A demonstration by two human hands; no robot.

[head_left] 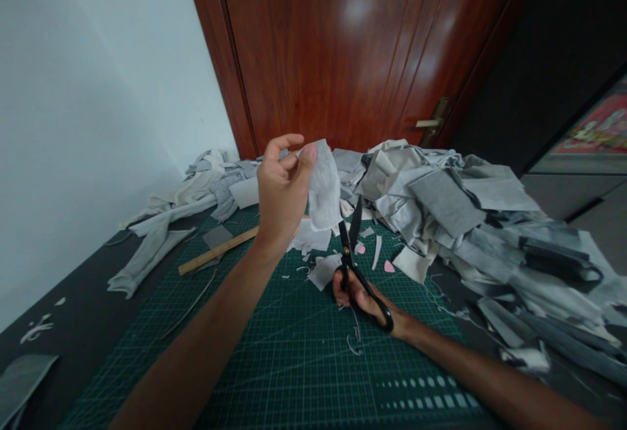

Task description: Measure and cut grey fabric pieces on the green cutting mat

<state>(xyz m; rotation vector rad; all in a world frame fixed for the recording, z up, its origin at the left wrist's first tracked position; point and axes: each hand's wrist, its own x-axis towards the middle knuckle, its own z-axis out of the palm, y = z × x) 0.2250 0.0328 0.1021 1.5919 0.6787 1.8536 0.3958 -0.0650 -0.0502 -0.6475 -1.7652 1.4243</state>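
My left hand [284,188] is raised over the mat and pinches a light grey fabric piece [324,188] between thumb and fingers. The piece hangs down, its lower edge close to the blades. My right hand [360,296] grips a pair of black scissors [349,253] by the handles, blades pointing up and parted. Whether a blade touches the fabric I cannot tell. Beneath lie a pale fabric scrap [324,270], a narrow white strip [377,252] and a pink chalk piece or scrap [388,266].
A green cutting mat [274,358] covers the middle of the dark table. On it lies a wooden ruler [220,249]. Grey and white fabric is heaped at the right [445,198], with more cloth [151,257] at the left. A white wall and a brown door [318,51] stand behind.
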